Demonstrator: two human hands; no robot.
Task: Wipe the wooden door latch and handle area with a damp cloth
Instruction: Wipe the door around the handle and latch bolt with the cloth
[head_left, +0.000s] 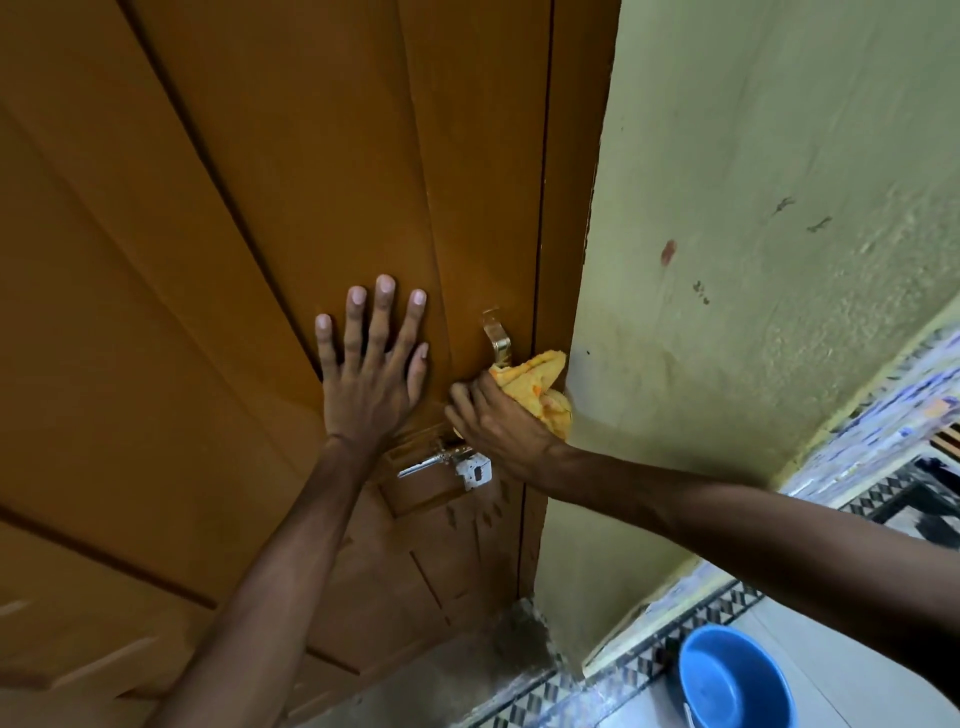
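Observation:
A brown wooden door (234, 218) fills the left and centre of the view. My left hand (371, 364) lies flat on it with fingers spread, left of the brass handle (496, 335). My right hand (493, 418) grips a bunched yellow cloth (540, 384) and presses it against the door edge just below the handle. A metal sliding latch (447, 465) with a white plate sits under my right hand; its right end is partly hidden by my wrist.
A pale green wall (753, 234) with small stains stands right of the door frame. A blue bowl (735, 680) rests on the light floor at the bottom right, beside a patterned tile border (649, 660).

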